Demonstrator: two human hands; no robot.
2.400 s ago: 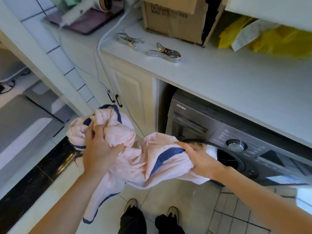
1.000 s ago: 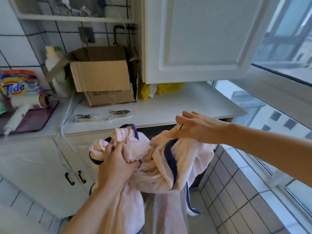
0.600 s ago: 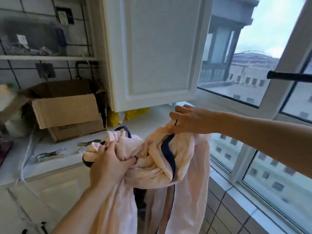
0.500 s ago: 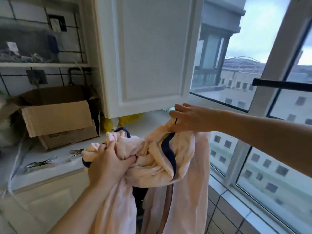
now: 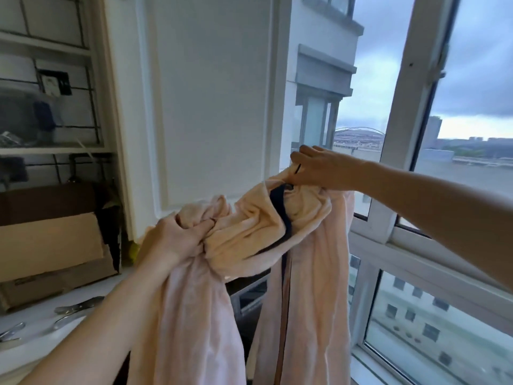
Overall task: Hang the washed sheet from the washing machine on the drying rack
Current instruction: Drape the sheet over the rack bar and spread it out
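Note:
The washed sheet (image 5: 249,226) is pale pink with a dark blue border, bunched up in front of me and hanging down in two long folds. My left hand (image 5: 172,240) grips a thick wad of it at centre left. My right hand (image 5: 319,168) pinches an upper edge by the blue border, higher and to the right. The washing machine shows only as a dark sliver (image 5: 249,290) behind the cloth. No drying rack is in view.
A white wall cabinet door (image 5: 211,107) hangs straight ahead. The white counter (image 5: 36,318) at lower left carries metal clips (image 5: 75,309) and a cardboard box (image 5: 50,245). A window frame (image 5: 410,112) fills the right side, a tiled shelf wall the left.
I have lifted the sheet out of the washing machine and stood up; my view has swung up and right towards the window. My right hand has raised its edge higher. The black bar has left view.

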